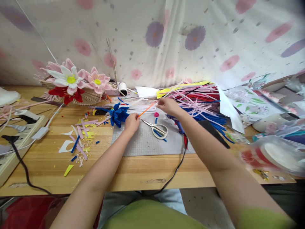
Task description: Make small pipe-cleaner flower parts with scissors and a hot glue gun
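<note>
An orange stem [146, 109] runs slantwise between my two hands above the grey cutting mat [135, 143]. Its lower end is pinched in my left hand [132, 122], beside a blue fuzzy flower [118, 115]. The upper end meets the closed fingertips of my right hand [168, 106], near a bundle of pink and white stems [190, 101]. Scissors with pale handles [159, 131] lie on the mat below the hands, over blue pieces. A small pink coil [156, 114] lies between the scissors and my right hand. The glue gun [179, 124] is under my right forearm.
Pink, white and red fuzzy flowers [71, 79] stand at the back left. Coloured scraps [83, 133] cover the wood left of the mat. A power strip [21, 143] is at the far left. A black cable [177, 170] crosses the front edge. A plastic-wrapped tub [271, 156] is at right.
</note>
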Action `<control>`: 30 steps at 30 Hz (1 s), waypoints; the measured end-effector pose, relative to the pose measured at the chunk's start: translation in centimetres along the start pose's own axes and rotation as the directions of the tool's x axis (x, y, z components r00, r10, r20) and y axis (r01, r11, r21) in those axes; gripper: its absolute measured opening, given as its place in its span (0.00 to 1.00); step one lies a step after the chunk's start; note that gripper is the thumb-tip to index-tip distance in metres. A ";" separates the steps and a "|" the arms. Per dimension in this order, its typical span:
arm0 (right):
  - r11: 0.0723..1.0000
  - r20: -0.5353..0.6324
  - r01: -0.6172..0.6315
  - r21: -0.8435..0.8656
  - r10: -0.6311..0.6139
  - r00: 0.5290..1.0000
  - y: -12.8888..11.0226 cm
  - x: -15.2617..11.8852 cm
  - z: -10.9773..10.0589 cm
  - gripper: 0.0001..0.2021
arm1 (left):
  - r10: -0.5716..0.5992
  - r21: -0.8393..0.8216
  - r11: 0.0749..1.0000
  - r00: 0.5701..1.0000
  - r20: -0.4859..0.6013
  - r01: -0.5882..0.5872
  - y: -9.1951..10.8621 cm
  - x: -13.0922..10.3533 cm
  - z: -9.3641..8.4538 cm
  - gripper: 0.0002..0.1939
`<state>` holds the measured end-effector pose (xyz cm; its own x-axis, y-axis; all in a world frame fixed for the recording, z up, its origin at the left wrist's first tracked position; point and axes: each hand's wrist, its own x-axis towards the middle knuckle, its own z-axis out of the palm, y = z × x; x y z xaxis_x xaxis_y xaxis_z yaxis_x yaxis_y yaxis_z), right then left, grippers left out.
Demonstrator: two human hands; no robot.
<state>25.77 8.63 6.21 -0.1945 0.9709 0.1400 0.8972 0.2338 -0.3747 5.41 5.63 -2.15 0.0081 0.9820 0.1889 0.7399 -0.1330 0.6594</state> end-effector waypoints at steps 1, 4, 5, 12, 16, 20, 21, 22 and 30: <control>0.998 -0.032 -0.038 -0.050 0.036 0.999 1.0 0.5 -1.3 0.07 | -0.037 -0.027 0.999 0.999 0.019 0.038 0.1 0.5 0.4 0.08; 0.986 -0.059 -0.056 -0.155 0.048 0.997 4.3 1.7 -4.0 0.08 | -0.085 -0.127 0.987 0.993 0.075 0.095 0.6 1.7 1.8 0.15; 0.986 -0.037 -0.043 -0.158 0.038 0.999 5.3 2.1 -4.4 0.08 | -0.064 -0.145 0.987 0.996 0.055 0.072 0.7 1.9 2.3 0.20; 0.926 0.209 0.132 -0.354 -0.059 0.976 8.3 4.3 -2.6 0.12 | 0.167 -0.247 0.947 0.971 -0.173 -0.207 0.3 0.3 4.1 0.17; 0.783 0.282 0.257 -0.566 -0.109 0.953 8.4 5.6 -1.2 0.13 | 0.167 -0.277 0.930 0.950 -0.264 -0.241 -0.6 -1.0 3.8 0.07; 0.649 0.343 0.376 -0.662 -0.184 0.921 9.0 6.6 -0.4 0.14 | 0.187 -0.268 0.927 0.943 -0.276 -0.263 -0.9 -1.4 3.6 0.10; 0.632 0.354 0.390 -0.670 -0.190 0.916 9.1 6.7 -0.3 0.14 | 0.197 -0.264 0.926 0.942 -0.270 -0.270 -0.8 -1.4 3.6 0.11; 0.622 0.363 0.400 -0.673 -0.193 0.912 9.2 6.8 -0.2 0.14 | 0.207 -0.258 0.926 0.942 -0.264 -0.276 -0.8 -1.3 3.7 0.10; 0.671 0.355 0.410 -0.617 -0.227 0.907 9.5 6.5 -0.6 0.13 | 0.227 -0.190 0.941 0.939 -0.258 -0.280 -0.8 -1.1 4.1 0.03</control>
<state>33.24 17.17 4.11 -0.5211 0.8459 -0.1135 0.7674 0.5226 0.3715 7.57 5.22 -5.91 0.0024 0.8572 0.5150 0.5665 -0.4256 0.7057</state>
